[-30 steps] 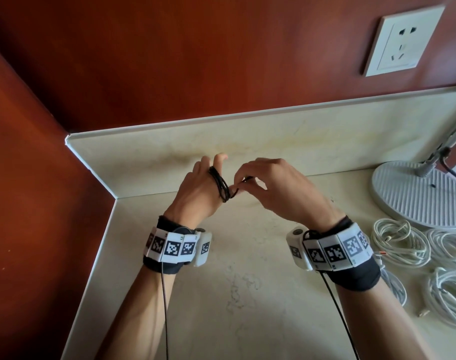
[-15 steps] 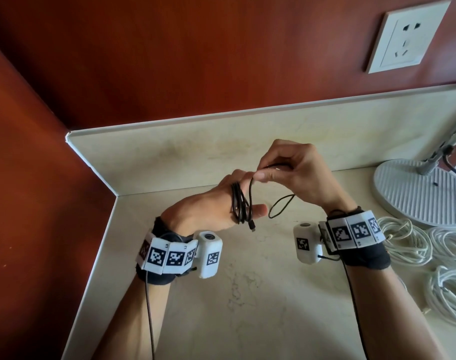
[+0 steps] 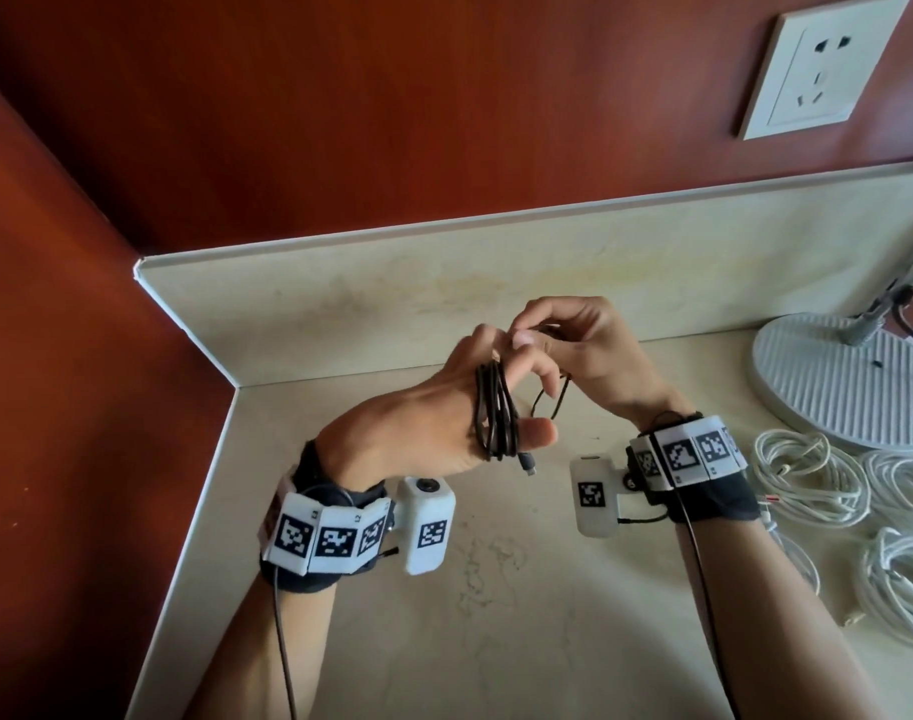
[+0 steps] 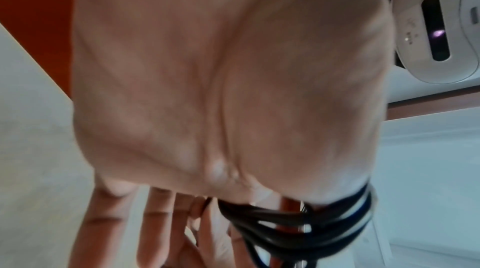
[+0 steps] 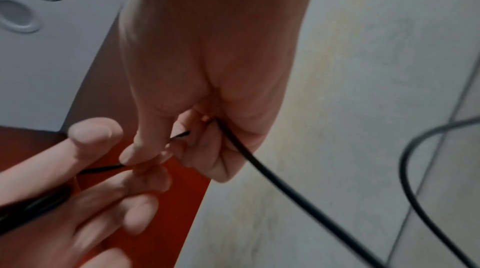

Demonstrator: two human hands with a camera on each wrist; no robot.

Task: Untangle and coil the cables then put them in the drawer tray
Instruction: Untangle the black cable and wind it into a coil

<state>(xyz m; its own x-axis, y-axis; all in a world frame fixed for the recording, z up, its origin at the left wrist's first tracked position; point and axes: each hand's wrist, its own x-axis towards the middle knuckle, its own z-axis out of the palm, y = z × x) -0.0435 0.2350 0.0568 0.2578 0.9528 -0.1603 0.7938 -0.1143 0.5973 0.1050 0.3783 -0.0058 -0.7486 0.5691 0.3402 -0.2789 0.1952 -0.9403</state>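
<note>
Home interior: marble counter [image 3: 496, 641], wood-panelled wall [image 3: 340, 122], wall socket [image 3: 815, 65], lamp base [image 3: 839, 376].

Two bare arms with bands on the wrists

I see a white band [image 3: 325, 532] with black square codes on each wrist; black cloth under it; a small white camera box [image 3: 426, 523] beside; thin black wires hang down.
</note>
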